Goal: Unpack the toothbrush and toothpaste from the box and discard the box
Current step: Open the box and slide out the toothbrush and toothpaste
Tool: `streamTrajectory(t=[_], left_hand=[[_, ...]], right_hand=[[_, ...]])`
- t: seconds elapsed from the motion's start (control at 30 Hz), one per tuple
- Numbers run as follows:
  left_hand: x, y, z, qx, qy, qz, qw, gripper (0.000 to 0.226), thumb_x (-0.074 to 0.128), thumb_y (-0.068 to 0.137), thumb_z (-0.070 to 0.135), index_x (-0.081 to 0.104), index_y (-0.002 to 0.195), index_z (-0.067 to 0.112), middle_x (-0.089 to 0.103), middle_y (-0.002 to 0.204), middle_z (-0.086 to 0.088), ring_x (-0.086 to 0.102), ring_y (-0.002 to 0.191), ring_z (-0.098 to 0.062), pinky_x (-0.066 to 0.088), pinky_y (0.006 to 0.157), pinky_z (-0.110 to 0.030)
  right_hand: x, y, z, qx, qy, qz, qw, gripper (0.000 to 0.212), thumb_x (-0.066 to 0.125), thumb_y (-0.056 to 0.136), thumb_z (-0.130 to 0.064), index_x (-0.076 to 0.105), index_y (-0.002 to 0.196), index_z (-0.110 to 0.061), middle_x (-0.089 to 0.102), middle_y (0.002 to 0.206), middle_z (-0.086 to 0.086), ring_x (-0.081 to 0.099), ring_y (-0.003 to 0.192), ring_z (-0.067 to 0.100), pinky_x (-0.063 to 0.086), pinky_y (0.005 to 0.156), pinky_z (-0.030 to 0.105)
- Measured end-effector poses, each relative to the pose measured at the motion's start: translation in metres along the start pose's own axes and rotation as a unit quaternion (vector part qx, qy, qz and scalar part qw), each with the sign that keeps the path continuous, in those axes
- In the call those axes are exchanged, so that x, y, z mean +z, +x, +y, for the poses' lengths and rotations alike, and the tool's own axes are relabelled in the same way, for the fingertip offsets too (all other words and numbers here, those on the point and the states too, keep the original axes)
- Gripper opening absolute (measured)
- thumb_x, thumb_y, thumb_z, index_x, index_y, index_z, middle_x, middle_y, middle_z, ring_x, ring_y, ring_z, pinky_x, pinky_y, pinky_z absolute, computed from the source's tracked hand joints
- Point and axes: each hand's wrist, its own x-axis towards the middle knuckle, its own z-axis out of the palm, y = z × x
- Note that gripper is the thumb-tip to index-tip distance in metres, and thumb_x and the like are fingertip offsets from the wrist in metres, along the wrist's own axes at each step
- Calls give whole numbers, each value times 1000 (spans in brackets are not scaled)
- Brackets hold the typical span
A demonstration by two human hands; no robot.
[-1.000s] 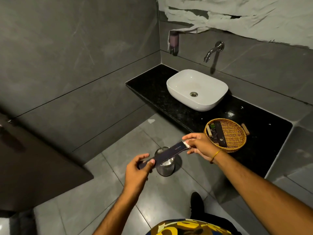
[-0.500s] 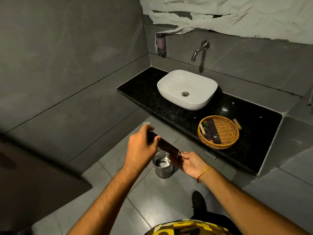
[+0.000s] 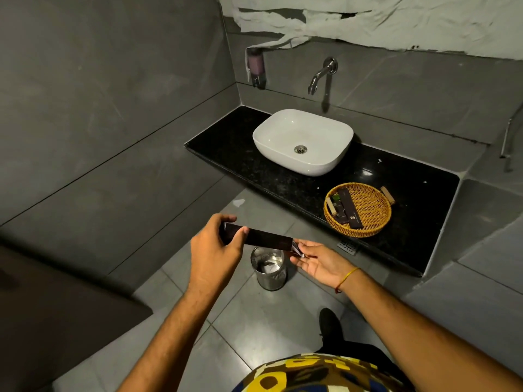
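Glossy dark card box (image 3: pixel 264 238), shiny steel bin (image 3: pixel 270 267) (perforated), woven wicker basket (image 3: pixel 370 231), polished black counter (image 3: pixel 410 222).

A: Room? 
B: Grey tiled walls (image 3: pixel 113 94) and floor (image 3: pixel 254 321). Black speckled surface (image 3: pixel 410 193) at centre right, white basin (image 3: pixel 302 141) sitting on it, chrome wall tap (image 3: pixel 321 75) above.
A: Anything else fixed? 
B: Soap dispenser (image 3: pixel 255 67) in the corner, upper centre. Torn pale covering (image 3: pixel 396 21) along the top. Dim light.
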Motion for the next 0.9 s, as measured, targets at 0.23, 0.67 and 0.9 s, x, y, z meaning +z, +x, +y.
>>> streamTrajectory(t=[0.23, 0.67, 0.9], left_hand=[[-3, -7, 9, 41, 5, 4, 999, 41, 74, 89, 39, 57, 125, 29, 63, 85, 20, 64, 86, 9, 46, 70, -3], [-1, -15, 11, 53, -8, 8, 999, 37, 71, 92, 39, 62, 124, 26, 62, 89, 26, 65, 87, 11, 48, 74, -4], [2, -28, -7, -21, -43, 49, 998, 27, 72, 89, 41, 65, 113, 31, 68, 85, 16, 69, 82, -1, 57, 70, -14]], right_hand=[[0, 0, 11, 14, 15, -34, 999, 30, 48, 104, -1, 61, 130, 5, 76, 118, 20, 78, 103, 26, 64, 82, 33], [-5, -11, 13, 6, 25, -64, 998, 35, 38, 102, 8, 61, 129, 6, 76, 118, 20, 77, 105, 26, 63, 88, 32], [-16, -17, 10, -2, -39, -25, 999, 27, 54, 99, 3, 66, 123, 5, 78, 113, 17, 78, 102, 20, 63, 81, 25]])
